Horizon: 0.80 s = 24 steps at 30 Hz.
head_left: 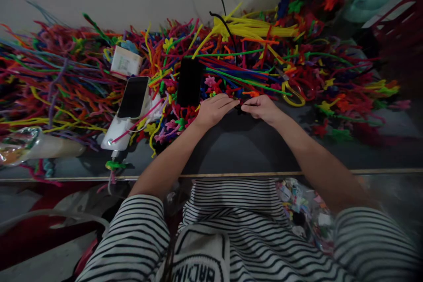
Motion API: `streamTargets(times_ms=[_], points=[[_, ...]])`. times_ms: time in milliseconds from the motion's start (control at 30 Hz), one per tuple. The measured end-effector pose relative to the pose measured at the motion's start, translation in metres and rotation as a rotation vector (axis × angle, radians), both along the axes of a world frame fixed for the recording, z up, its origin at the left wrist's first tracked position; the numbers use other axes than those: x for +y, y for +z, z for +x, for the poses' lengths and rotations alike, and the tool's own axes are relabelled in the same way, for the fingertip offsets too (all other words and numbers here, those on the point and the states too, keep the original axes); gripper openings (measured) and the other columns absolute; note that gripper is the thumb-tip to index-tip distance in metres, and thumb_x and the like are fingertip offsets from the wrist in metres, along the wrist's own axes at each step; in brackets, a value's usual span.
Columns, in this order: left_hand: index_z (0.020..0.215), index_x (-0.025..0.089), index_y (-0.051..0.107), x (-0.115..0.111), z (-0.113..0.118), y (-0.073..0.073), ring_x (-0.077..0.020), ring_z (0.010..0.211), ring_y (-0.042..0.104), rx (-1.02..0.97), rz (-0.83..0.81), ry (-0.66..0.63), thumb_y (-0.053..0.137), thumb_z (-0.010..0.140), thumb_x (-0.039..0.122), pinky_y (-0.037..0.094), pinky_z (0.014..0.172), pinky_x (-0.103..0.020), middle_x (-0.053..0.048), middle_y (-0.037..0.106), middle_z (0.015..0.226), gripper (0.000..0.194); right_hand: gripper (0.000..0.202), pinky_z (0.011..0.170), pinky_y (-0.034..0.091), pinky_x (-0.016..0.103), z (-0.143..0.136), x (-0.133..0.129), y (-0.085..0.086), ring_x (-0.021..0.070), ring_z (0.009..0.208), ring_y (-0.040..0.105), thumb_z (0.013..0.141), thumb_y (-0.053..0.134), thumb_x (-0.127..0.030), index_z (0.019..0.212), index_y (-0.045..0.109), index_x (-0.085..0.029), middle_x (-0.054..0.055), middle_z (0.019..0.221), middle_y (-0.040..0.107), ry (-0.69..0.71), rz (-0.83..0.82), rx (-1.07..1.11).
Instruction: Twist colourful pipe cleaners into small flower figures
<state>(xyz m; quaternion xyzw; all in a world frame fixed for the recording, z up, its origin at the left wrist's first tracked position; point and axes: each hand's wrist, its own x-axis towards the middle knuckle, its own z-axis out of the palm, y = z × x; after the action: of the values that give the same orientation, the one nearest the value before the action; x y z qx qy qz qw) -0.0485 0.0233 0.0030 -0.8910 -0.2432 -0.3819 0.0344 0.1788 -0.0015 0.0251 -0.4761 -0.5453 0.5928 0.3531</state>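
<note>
My left hand [216, 109] and my right hand [262, 109] meet over the dark table, with their fingertips almost touching. Both are closed in a pinch. A small dark bit [241, 111] shows between and just below the fingertips, too dim to name. Right behind the hands lie small pipe-cleaner flowers, among them a pink one [210, 81]. Straight pipe cleaners [238, 77] in green, blue and red stretch across behind them. Yellow-handled scissors [293, 94] rest to the right of my right hand.
A black phone [190, 81] lies left of my hands. Farther left, another phone [134, 97] rests on a white power bank [115, 134] with a cable, near a small box [126, 61]. A plastic cup [29, 145] lies at far left. Pipe cleaners [76, 83] heap along the wall.
</note>
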Motion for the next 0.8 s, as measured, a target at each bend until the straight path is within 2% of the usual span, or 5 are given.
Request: streamTargets(times_ms=[267, 467, 633, 733, 800], points=[[0.134, 0.023, 0.062, -0.01, -0.017, 0.018, -0.0146, 0.115, 0.068, 0.223, 0.111, -0.077, 0.043, 0.104, 0.019, 0.055, 0.093, -0.027, -0.006, 0.076, 0.112, 0.036, 0.037, 0.048, 0.012, 0.028, 0.001, -0.001, 0.003, 0.0026, 0.039, 0.022, 0.067, 0.084, -0.048, 0.08, 0.071, -0.015, -0.011, 0.042, 0.037, 0.094, -0.037, -0.065], [0.136, 0.023, 0.06, -0.014, -0.016, 0.016, -0.0158, 0.114, 0.068, 0.225, 0.122, -0.059, 0.041, 0.104, 0.02, 0.055, 0.093, -0.029, -0.007, 0.075, 0.115, 0.037, 0.036, 0.047, 0.013, 0.027, 0.002, -0.002, 0.003, 0.0032, 0.041, 0.024, 0.068, 0.083, -0.047, 0.081, 0.073, -0.015, -0.009, 0.044, 0.04, 0.095, -0.005, -0.093], [0.126, 0.024, 0.065, -0.014, -0.011, 0.013, -0.0162, 0.108, 0.07, 0.22, 0.304, -0.023, 0.046, 0.102, 0.019, 0.056, 0.089, -0.029, -0.006, 0.076, 0.108, 0.031, 0.039, 0.046, 0.014, 0.026, 0.003, -0.005, 0.005, 0.0024, 0.04, 0.022, 0.067, 0.083, -0.051, 0.078, 0.073, -0.014, -0.01, 0.043, 0.038, 0.122, 0.016, -0.091], [0.111, 0.023, 0.068, -0.013, -0.007, 0.017, -0.0153, 0.102, 0.071, 0.224, 0.433, -0.033, 0.05, 0.099, 0.016, 0.056, 0.082, -0.026, -0.003, 0.076, 0.1, 0.022, 0.037, 0.048, 0.024, 0.026, 0.002, -0.005, 0.006, 0.004, 0.042, 0.026, 0.069, 0.082, -0.05, 0.078, 0.075, -0.015, -0.008, 0.043, 0.04, 0.16, 0.05, -0.109], [0.104, 0.022, 0.068, -0.013, -0.004, 0.02, -0.0152, 0.099, 0.071, 0.232, 0.396, -0.054, 0.049, 0.099, 0.016, 0.055, 0.08, -0.026, -0.003, 0.075, 0.095, 0.021, 0.035, 0.052, 0.033, 0.028, 0.002, -0.005, 0.005, 0.0068, 0.046, 0.035, 0.071, 0.08, -0.049, 0.08, 0.077, -0.015, -0.006, 0.046, 0.045, 0.165, 0.105, -0.133]])
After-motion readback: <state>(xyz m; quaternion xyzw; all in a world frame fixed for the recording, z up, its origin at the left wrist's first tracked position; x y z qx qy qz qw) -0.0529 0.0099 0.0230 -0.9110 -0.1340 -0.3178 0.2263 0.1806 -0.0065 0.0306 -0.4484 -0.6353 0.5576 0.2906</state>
